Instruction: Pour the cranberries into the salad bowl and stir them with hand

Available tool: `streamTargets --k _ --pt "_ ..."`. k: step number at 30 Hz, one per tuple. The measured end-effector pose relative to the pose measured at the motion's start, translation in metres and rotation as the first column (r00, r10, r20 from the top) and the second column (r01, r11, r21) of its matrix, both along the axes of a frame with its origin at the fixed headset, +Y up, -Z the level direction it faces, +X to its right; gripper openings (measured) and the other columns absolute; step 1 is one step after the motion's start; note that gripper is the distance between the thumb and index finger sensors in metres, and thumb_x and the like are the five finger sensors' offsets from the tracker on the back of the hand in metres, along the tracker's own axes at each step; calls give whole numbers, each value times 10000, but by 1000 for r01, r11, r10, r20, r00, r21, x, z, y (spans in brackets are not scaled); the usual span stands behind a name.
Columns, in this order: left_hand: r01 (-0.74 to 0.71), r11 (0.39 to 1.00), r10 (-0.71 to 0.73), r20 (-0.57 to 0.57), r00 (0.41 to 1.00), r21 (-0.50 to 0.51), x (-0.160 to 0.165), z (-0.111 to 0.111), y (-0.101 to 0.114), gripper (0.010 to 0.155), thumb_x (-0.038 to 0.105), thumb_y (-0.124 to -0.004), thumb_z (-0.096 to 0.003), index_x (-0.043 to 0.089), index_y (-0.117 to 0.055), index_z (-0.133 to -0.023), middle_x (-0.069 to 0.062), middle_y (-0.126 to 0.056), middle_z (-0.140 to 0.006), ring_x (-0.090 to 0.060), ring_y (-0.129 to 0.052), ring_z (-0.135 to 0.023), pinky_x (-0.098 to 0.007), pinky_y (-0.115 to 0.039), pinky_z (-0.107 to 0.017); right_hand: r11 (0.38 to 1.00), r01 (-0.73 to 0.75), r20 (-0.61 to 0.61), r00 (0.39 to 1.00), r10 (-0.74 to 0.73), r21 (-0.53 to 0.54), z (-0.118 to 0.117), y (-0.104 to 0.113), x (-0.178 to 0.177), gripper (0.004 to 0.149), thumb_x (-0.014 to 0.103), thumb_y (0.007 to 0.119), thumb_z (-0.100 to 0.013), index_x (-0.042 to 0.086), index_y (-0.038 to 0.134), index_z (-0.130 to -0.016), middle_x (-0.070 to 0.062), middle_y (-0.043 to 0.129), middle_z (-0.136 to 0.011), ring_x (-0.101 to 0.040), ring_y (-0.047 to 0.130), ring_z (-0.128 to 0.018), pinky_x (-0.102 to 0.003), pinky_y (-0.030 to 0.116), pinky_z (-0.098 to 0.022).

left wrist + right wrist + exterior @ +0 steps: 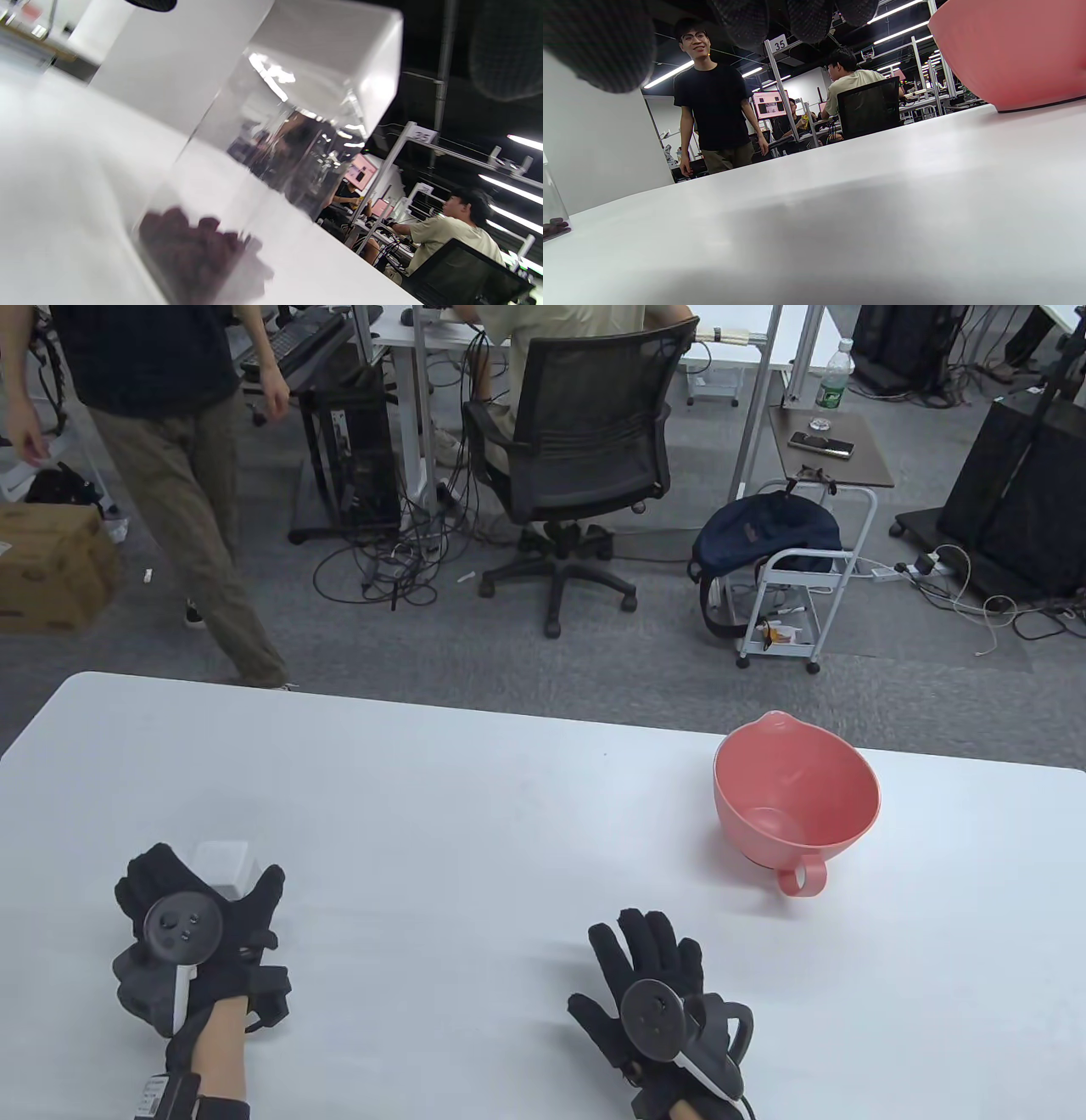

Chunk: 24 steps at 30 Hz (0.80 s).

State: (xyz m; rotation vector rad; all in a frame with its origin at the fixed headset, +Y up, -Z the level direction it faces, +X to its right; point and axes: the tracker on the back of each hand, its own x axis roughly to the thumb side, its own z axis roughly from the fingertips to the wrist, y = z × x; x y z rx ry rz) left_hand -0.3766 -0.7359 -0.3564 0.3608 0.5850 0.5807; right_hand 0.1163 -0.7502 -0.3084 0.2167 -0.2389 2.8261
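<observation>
A clear container (226,861) with a white lid stands on the table at the near left. The left wrist view shows the container (254,169) close up, with dark cranberries (191,250) in its bottom. My left hand (197,918) sits right behind it, fingers to its left and thumb to its right. I see no firm grip. The pink salad bowl (793,802) with a loop handle stands empty at the right; the right wrist view shows its outer wall (1009,51). My right hand (649,976) lies flat on the table, near the front edge and apart from the bowl.
The white table (475,797) ends at a far edge. Beyond it a person (170,475) walks at the left. Another sits in a black office chair (577,466). A small cart with a backpack (768,534) stands behind the bowl.
</observation>
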Motion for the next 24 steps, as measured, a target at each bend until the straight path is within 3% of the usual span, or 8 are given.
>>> streamTargets --k 3,14,24 --pt "-115 993 115 -10 993 -15 -4 0 -12 1295 834 -881 -369 149 -19 -1050 -158 -135 -1186 -481 -213 -1098 -645 -437 -779 1000 28 -5 1000 -28 -9 1 -2 3 795 753 756 -380 408 496 -1048 -20 452 -1185 -305 430 -1102 -606 427 -755" --pt "-283 957 283 -14 959 -60 -6 -8 -32 1282 767 -930 -379 138 -38 -1051 -135 -262 -1199 -438 -385 -1122 -592 -515 -789 998 65 8 998 -64 -19 3 -2 11 787 748 756 -382 404 509 -1045 -25 462 -1181 -312 445 -1098 -605 434 -755" --pt "-302 946 300 -33 953 -121 -9 -13 -41 1154 673 -949 -418 232 -111 -1077 -17 -456 -1193 -337 -591 -1112 -533 -571 -793 997 64 0 998 -64 -39 2 -3 9 782 745 757 -383 401 519 -1043 -29 470 -1179 -320 457 -1094 -607 438 -754"
